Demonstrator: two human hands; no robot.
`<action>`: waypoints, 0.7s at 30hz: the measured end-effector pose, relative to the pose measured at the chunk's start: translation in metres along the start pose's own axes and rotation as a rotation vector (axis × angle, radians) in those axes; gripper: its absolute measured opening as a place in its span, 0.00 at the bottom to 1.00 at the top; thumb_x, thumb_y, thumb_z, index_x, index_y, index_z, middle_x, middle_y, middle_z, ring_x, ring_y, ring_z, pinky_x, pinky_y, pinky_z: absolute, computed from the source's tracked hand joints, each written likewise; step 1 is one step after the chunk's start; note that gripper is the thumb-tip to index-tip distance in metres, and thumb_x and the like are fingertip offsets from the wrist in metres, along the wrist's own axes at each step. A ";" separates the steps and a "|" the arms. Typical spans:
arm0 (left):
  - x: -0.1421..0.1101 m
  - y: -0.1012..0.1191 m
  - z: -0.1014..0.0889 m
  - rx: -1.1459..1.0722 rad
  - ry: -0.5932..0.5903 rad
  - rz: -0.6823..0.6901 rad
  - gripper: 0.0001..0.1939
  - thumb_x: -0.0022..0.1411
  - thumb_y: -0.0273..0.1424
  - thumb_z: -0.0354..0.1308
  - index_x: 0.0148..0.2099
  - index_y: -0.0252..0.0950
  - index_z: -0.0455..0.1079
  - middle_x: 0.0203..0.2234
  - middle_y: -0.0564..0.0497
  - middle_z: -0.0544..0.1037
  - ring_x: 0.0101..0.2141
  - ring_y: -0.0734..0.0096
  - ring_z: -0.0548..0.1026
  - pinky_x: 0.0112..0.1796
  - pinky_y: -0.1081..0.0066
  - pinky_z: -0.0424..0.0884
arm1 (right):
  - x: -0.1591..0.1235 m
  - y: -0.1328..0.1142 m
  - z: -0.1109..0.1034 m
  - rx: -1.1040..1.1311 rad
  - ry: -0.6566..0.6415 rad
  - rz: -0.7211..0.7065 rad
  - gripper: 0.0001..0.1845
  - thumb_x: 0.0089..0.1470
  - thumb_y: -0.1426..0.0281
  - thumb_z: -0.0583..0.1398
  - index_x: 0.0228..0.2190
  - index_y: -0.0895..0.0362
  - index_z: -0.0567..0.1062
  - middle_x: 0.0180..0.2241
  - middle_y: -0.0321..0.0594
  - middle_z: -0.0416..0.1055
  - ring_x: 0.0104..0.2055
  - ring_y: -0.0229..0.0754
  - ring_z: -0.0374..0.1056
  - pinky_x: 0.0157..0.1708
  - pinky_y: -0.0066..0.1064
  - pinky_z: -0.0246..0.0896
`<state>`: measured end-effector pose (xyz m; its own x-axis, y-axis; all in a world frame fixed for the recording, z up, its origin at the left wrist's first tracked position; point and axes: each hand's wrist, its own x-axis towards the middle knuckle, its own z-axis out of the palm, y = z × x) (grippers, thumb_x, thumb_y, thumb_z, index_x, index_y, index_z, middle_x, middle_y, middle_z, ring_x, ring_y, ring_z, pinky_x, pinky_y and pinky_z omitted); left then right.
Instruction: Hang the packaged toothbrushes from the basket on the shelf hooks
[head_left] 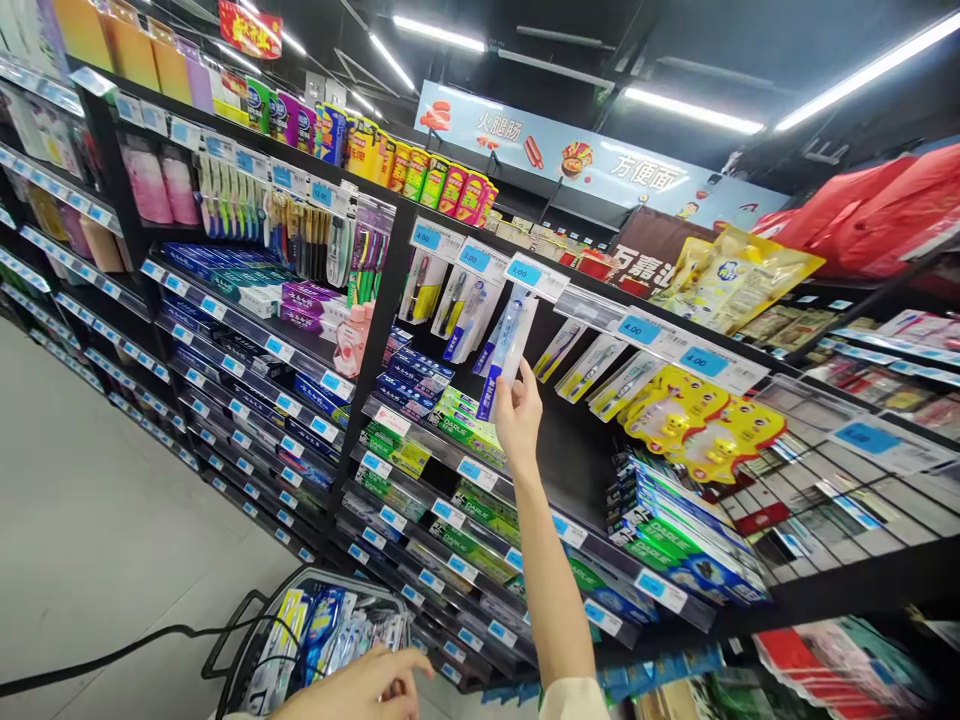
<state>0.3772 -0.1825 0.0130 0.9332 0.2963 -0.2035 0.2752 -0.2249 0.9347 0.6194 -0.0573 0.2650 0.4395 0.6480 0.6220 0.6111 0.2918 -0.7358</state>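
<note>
My right hand (519, 412) is raised to the shelf and pinches the lower end of a packaged toothbrush (511, 330). The pack is white and clear with a blue base, tilted slightly, just below a price label (537, 276). Whether it is still on its hook I cannot tell. More packaged toothbrushes (468, 318) hang to its left. At the bottom edge, my left hand (367, 685) is over the near side of a dark basket (255, 632), its fingers loosely bent and apart, with nothing visible in them. Several packaged toothbrushes (330, 630) fill the basket.
Toothpaste boxes (694, 545) lie stacked on the shelf at right, and green ones (472, 425) sit below my right hand. Yellow blister packs (701, 420) hang further right. A black cable (135, 645) crosses from the left to the basket. Grey floor (97, 480) shows at left.
</note>
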 end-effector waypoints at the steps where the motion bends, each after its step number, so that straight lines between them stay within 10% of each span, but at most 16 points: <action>1: -0.001 -0.001 -0.001 0.007 0.018 -0.007 0.18 0.70 0.38 0.53 0.61 0.47 0.68 0.44 0.55 0.85 0.51 0.59 0.73 0.53 0.65 0.62 | 0.002 0.003 0.002 -0.013 0.006 0.004 0.35 0.63 0.55 0.57 0.66 0.57 0.62 0.28 0.36 0.72 0.25 0.38 0.62 0.29 0.30 0.60; 21: -0.020 -0.024 -0.001 0.123 0.087 -0.028 0.16 0.69 0.30 0.51 0.54 0.46 0.73 0.41 0.56 0.85 0.48 0.62 0.77 0.50 0.68 0.67 | 0.053 0.078 0.031 -0.082 0.090 0.137 0.35 0.60 0.52 0.58 0.63 0.55 0.61 0.32 0.36 0.76 0.35 0.42 0.73 0.41 0.35 0.68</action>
<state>0.3516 -0.1816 -0.0053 0.9026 0.3824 -0.1977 0.3321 -0.3263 0.8850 0.6699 0.0221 0.2322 0.5768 0.6113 0.5419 0.5917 0.1448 -0.7931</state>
